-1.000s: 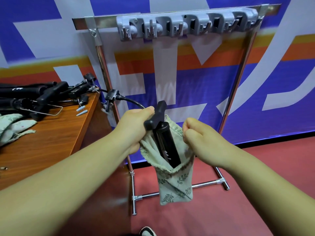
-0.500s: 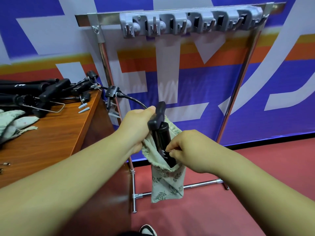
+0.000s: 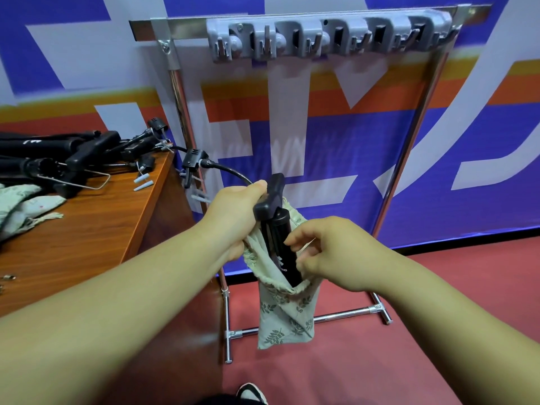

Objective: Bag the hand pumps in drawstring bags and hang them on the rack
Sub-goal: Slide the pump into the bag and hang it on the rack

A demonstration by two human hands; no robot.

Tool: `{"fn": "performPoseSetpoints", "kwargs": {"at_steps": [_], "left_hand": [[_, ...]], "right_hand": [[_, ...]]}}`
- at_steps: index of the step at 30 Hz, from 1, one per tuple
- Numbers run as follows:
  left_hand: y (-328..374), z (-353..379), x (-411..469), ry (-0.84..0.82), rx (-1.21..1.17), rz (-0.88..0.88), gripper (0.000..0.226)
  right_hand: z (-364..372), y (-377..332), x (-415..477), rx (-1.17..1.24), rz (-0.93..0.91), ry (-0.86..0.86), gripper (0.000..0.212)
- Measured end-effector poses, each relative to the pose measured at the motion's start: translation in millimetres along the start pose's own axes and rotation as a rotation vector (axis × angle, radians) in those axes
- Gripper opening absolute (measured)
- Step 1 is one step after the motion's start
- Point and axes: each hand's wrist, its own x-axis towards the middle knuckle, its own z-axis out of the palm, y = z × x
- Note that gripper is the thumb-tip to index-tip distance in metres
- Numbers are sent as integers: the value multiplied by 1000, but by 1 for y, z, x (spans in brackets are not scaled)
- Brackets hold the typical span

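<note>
A wooden table (image 3: pixel 87 229) fills the left side. At its far end lies a pile of black pumps (image 3: pixel 73 153), with folded cloth bags (image 3: pixel 26 206) nearer at the left edge and small grey plastic tips (image 3: pixel 143 182) near the right edge. A black hose (image 3: pixel 228 171) arcs off the table's far corner toward the left hand (image 3: pixel 233 217), whose fingers are clamped round the handle of a pump (image 3: pixel 280 238) and the left rim of the bag (image 3: pixel 286 311). The pump stands nearly upright, its lower part inside the leaf-print bag, which hangs over the red floor (image 3: pixel 438 287). The right hand (image 3: pixel 336 252) has its fingers curled on the bag's right rim, beside the barrel. Behind stands a chrome rack (image 3: pixel 409 135) with a grey hook strip (image 3: pixel 327 36) across the top, before a blue, white and orange banner (image 3: pixel 482 127).
</note>
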Motion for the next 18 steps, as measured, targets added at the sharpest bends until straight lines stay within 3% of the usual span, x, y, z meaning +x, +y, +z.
{"fn": "performPoseSetpoints", "kwargs": {"at_steps": [4, 10, 15, 18], "left_hand": [[1, -2, 0, -7, -25, -18, 16], [1, -2, 1, -16, -24, -17, 15], [4, -9, 1, -19, 5, 5, 20], [5, -16, 8, -60, 54, 58, 19]], "right_hand": [[-7, 18, -1, -24, 64, 189, 19], [1, 39, -1, 33, 190, 60, 25], [3, 46, 5, 436, 300, 129, 28], [-2, 40, 5, 582, 276, 174, 31]]}}
